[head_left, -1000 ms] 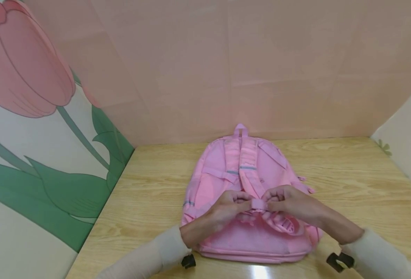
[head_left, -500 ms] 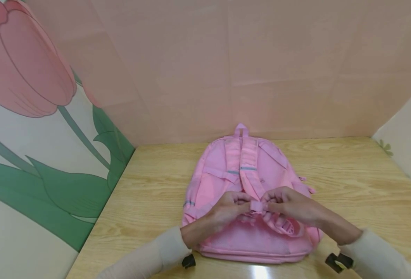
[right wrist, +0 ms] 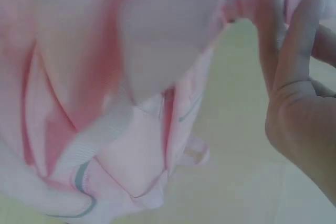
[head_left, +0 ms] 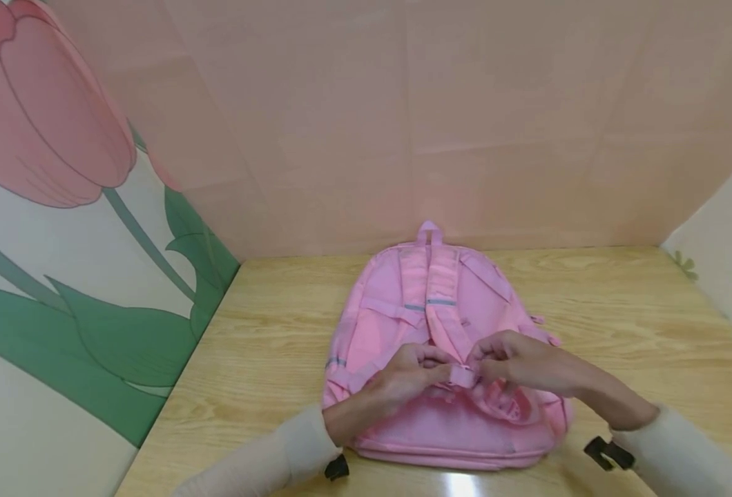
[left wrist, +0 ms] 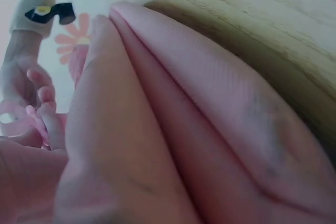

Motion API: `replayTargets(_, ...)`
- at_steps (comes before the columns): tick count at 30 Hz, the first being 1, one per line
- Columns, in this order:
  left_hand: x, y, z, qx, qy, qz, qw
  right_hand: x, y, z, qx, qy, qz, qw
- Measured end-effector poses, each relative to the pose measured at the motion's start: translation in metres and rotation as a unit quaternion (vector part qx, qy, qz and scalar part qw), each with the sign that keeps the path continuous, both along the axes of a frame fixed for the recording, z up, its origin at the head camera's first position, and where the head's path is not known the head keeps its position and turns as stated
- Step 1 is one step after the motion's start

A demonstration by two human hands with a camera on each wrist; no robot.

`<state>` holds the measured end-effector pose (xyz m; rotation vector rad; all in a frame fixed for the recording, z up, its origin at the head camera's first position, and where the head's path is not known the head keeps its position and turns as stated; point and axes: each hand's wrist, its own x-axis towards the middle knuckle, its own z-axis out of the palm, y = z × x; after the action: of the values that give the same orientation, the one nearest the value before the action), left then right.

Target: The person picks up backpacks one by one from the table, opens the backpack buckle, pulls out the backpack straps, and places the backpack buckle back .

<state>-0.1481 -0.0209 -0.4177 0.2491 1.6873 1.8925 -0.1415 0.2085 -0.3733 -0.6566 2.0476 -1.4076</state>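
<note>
Wooden table (head_left: 279, 317); pink backpack (head_left: 440, 431), hands (head_left: 403, 376) (head_left: 521, 360) pinch strap (head_left: 463, 376).

tulip mural (head_left: 61, 117) beside wooden tabletop (head_left: 627, 310)

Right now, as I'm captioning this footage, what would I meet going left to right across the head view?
Large pink printed tulip, bare left hand, pink fabric strap, bare right hand, small green wall print.

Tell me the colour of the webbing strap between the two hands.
Pink; the webbing strap shows best in the head view.
</note>
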Motion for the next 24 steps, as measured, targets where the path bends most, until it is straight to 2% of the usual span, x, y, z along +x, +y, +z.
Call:
replayTargets(6,0.002,0.004,0.001,-0.009,0.005,0.024,0.9997,-0.001,-0.003,0.006,0.019,-0.041,0.007,0.9990)
replayTargets(10,0.003,0.009,0.001,-0.016,0.019,0.031,0.9992,0.000,-0.006,0.008,0.040,-0.051,-0.001,0.9979)
replayTargets(16,0.004,0.011,-0.001,-0.017,0.037,0.033,0.9986,0.004,-0.013,0.005,0.074,-0.033,-0.037,0.9960)
replayTargets(24,0.005,0.009,0.000,-0.027,0.065,0.030,0.9971,0.006,-0.015,0.004,0.107,0.011,-0.028,0.9938)
